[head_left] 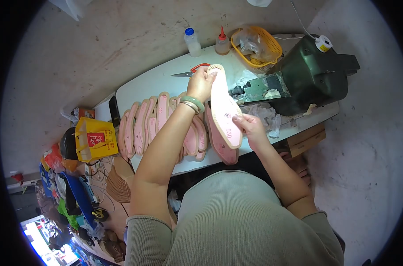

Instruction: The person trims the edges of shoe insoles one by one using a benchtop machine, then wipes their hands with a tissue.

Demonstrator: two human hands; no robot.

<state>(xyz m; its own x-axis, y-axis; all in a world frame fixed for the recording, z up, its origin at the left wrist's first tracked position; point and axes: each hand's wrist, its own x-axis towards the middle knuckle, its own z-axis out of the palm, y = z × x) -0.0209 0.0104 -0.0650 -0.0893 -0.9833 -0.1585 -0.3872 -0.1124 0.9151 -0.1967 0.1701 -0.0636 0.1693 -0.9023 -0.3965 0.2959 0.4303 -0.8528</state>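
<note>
Near edge of the table [144, 84], centre: 1 pink insole [225, 154], small dark mark on it, partly hidden by the one in the hands
Right of that, below the tabletop: cardboard box [305, 139], can't read any print
Left, off the table end: 1 yellow bag [84, 150] with a red label, pale characters too small to read
Held insole [222, 102]: 1 pc, pink with beige rim, up above the table, reads "530" at its near, wide end plus a small dark mark
Right hand [251, 128] pinches the near end, thumb on top; left hand [200, 84] grips the far, narrow end, 2 bangles [193, 102] on that wrist
Left on the table: overlapping pile of insoles [141, 124], printed, overlap too heavy for an exact count
Farther: 1 pair of scissors [182, 74], red handles, by the left hand; 1 dark green machine [316, 75] at right
Far side: 2 bottles, a blue-capped bottle [193, 46] and a red-tipped bottle [222, 46], then 1 yellow basket [273, 44] to their right
</note>
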